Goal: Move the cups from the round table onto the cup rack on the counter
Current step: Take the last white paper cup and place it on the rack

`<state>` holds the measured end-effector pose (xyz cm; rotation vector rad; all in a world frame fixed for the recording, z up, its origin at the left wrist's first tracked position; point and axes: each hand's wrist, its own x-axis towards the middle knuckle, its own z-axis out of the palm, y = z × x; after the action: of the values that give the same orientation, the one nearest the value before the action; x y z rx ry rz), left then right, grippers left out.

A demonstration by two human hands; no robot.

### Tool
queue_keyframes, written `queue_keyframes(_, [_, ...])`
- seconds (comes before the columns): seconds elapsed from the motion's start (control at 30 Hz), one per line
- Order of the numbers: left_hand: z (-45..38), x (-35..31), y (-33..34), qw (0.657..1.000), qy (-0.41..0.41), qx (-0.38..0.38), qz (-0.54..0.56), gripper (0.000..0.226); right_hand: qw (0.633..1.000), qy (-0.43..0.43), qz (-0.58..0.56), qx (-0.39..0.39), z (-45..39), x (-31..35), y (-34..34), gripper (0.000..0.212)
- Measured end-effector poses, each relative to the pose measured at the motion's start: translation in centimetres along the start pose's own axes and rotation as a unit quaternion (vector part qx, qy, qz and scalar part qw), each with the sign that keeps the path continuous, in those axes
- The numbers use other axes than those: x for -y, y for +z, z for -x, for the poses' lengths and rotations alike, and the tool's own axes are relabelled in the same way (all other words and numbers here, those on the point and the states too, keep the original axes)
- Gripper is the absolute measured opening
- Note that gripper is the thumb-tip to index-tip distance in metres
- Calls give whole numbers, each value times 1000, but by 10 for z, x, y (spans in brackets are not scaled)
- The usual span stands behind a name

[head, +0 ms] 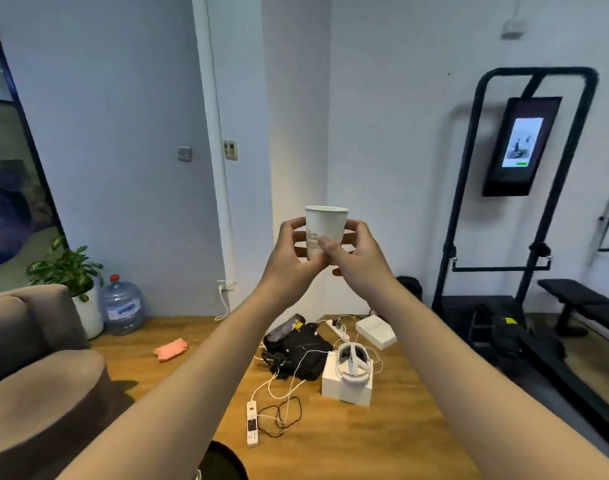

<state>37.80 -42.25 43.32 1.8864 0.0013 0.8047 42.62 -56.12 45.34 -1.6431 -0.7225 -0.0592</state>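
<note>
Two bare hands meet at the centre of the frame, both closed around one white paper cup. Cup upright, open rim at top, faint printed lettering on its side; held out at arm's length in mid-air, in front of the pale wall corner. Left hand wraps the cup's left side, fingers curling behind, thumb at the lower front. Right hand grips the right side, thumb pressed on the lower front of the cup, touching the left thumb. Both forearms run in from the bottom corners. Below them, wooden floor with clutter at lower centre: black bag, white box with a white headset on top, a second white box further back, two power strips and tangled cables. Pink cloth lies on the floor left of the bag. Lower left: brown sofa; behind it a potted plant and a large water bottle just beside it. Right side: black exercise frame carrying a lit screen, with a black bench near the right edge. Round table and cup rack not in view.
</note>
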Motion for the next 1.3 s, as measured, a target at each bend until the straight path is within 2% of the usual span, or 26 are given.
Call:
queue_keyframes(0.23, [38, -22, 110, 990, 8, 98, 100, 62, 992, 58, 75, -89, 62, -23, -99, 53])
queue_keyframes(0.5, [88, -95, 260, 956, 60, 243, 152, 59, 964, 89, 101, -230, 165, -25, -262, 50])
queue_keyframes(0.73, [155, -178, 410, 919, 100, 333, 184, 60, 931, 105, 128, -325, 269, -16, -411, 23])
queue_keyframes(0.9, [215, -241, 520, 889, 109, 389, 216, 59, 915, 126, 163, -348, 356, -5, -527, 52])
queue_keyframes(1.03, [260, -293, 604, 865, 113, 424, 244, 60, 896, 154, 186, -372, 426, 6, -615, 45])
queue_keyframes(1.3, [354, -373, 744, 834, 111, 456, 291, 71, 845, 156, 230, -456, 524, 6, -735, 50])
